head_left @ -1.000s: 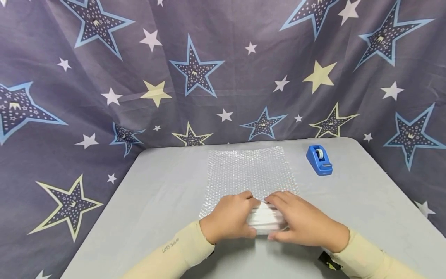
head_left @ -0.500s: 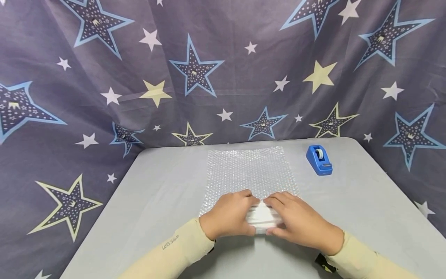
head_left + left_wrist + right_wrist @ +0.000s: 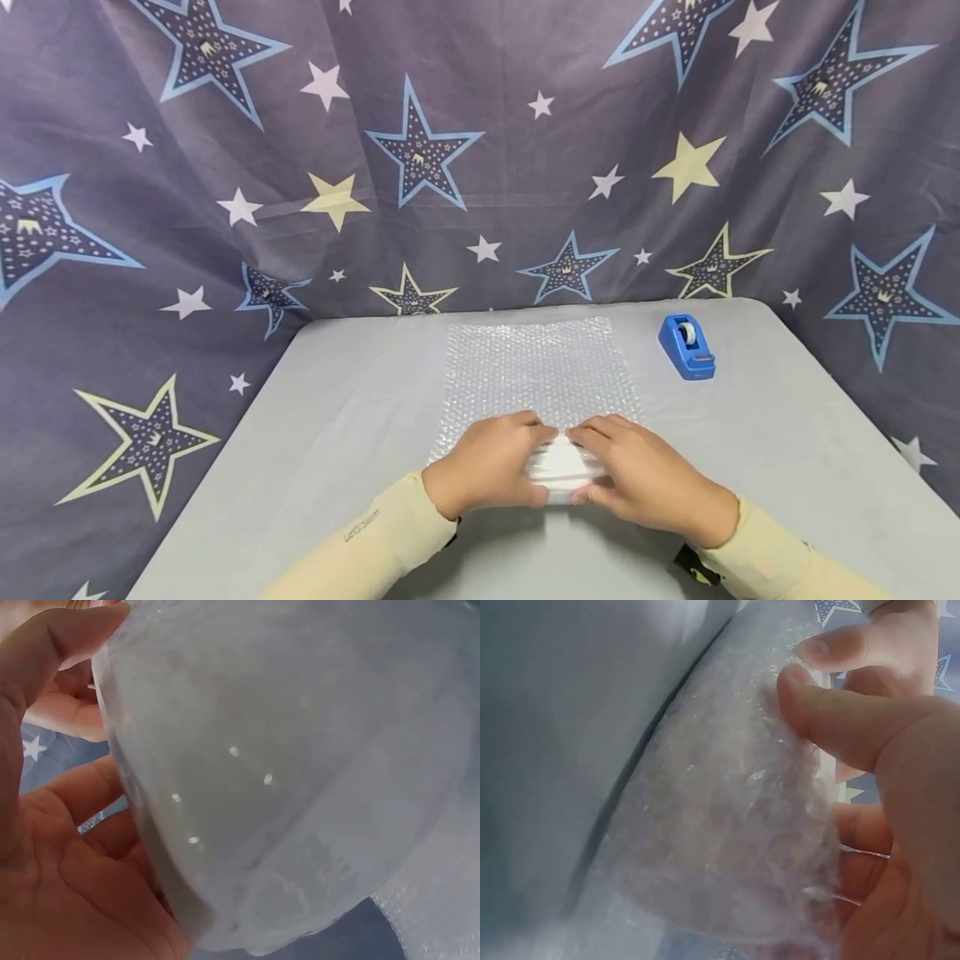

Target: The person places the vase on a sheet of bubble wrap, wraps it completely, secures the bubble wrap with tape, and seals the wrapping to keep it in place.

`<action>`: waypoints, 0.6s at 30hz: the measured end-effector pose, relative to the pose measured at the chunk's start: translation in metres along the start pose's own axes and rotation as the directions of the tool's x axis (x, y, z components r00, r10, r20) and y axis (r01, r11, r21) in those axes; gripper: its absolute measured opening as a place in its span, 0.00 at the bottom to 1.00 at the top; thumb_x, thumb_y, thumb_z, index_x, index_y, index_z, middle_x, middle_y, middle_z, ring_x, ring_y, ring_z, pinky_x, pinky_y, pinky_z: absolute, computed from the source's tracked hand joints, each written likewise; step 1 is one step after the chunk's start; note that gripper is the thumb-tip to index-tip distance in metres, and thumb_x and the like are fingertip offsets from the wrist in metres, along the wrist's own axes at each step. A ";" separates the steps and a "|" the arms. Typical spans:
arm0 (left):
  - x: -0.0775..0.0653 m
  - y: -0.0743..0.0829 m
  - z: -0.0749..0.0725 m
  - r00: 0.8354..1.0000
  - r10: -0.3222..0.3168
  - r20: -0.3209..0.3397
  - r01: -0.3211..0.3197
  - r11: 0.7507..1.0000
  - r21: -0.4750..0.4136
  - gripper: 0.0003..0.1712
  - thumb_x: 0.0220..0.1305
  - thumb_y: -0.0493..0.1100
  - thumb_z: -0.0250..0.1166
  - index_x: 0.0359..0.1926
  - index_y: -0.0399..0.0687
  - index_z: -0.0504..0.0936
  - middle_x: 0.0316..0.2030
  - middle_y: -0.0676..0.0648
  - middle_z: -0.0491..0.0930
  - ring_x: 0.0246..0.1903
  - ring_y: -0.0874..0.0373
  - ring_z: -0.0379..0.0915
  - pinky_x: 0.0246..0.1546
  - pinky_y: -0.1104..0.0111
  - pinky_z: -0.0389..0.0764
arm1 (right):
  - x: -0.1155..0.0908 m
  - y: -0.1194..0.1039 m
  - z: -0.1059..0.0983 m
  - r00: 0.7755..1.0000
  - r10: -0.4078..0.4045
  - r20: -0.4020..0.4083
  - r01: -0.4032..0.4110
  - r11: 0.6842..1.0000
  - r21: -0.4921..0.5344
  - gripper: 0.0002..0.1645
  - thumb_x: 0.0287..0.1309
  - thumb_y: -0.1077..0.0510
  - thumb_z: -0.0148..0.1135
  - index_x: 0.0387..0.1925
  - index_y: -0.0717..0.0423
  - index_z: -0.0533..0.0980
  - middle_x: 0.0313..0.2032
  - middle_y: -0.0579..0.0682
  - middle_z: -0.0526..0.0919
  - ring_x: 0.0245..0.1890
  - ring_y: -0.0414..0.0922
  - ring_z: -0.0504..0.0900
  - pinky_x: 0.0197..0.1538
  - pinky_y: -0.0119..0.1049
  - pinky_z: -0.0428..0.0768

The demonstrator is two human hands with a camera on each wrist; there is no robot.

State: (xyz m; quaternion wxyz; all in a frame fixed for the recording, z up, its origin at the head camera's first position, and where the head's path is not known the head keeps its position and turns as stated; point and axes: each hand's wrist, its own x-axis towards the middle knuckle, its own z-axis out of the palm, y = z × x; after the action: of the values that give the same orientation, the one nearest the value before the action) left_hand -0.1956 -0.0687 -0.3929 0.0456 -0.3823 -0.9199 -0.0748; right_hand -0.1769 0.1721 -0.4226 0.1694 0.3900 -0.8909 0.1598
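Note:
A white bundle (image 3: 566, 462) lies at the near end of a clear bubble wrap sheet (image 3: 536, 367), whose flat part stretches away behind it. My left hand (image 3: 498, 462) grips the bundle's left side, thumb in front and fingers over the top. On the other side, my right hand (image 3: 648, 479) holds it the same way. The right wrist view shows bubble wrap (image 3: 712, 810) covering the bundle, with a thumb pressing on it. In the left wrist view the wrapped surface (image 3: 285, 765) looks pale and blurred. What lies inside cannot be told.
A blue tape dispenser (image 3: 687, 347) with a roll of tape stands at the back right of the grey-covered table (image 3: 337, 392). Behind the table hangs a dark curtain (image 3: 495, 167) printed with stars.
My right hand has shifted slightly left along the bundle. My left hand keeps its grip with hardly any movement, and the flat bubble wrap lies as before.

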 end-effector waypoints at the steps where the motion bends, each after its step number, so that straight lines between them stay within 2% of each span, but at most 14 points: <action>1: 0.000 0.000 0.001 1.000 0.003 -0.009 -0.003 1.000 0.012 0.35 0.43 0.55 0.76 0.56 0.57 0.85 0.41 0.57 0.82 0.30 0.67 0.73 0.26 0.72 0.73 | 0.000 0.000 0.000 1.000 0.001 0.001 -0.001 1.000 0.000 0.44 0.46 0.37 0.80 0.60 0.56 0.79 0.52 0.47 0.84 0.51 0.44 0.82 0.55 0.45 0.82; 9: -0.009 0.002 -0.004 0.990 0.050 -0.129 -0.030 0.987 0.158 0.30 0.45 0.59 0.77 0.50 0.53 0.86 0.44 0.55 0.86 0.39 0.60 0.82 0.37 0.62 0.81 | 0.002 0.002 -0.002 1.000 0.014 0.022 -0.014 1.000 0.008 0.43 0.48 0.37 0.79 0.60 0.56 0.80 0.52 0.48 0.84 0.51 0.44 0.83 0.55 0.45 0.83; 18: -0.026 0.013 -0.001 0.970 0.076 -0.230 -0.012 0.963 0.268 0.33 0.44 0.60 0.79 0.51 0.53 0.84 0.47 0.54 0.84 0.47 0.57 0.83 0.43 0.60 0.79 | 0.003 0.004 -0.002 0.999 0.020 0.033 -0.020 1.000 0.004 0.42 0.49 0.37 0.79 0.60 0.55 0.80 0.52 0.47 0.84 0.51 0.44 0.83 0.55 0.46 0.83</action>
State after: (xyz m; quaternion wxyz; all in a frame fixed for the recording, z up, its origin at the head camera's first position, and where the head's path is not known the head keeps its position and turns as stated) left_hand -0.1683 -0.0780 -0.3941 0.2079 -0.3817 -0.9006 0.0043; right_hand -0.1814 0.1729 -0.4203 0.1520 0.3841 -0.8970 0.1570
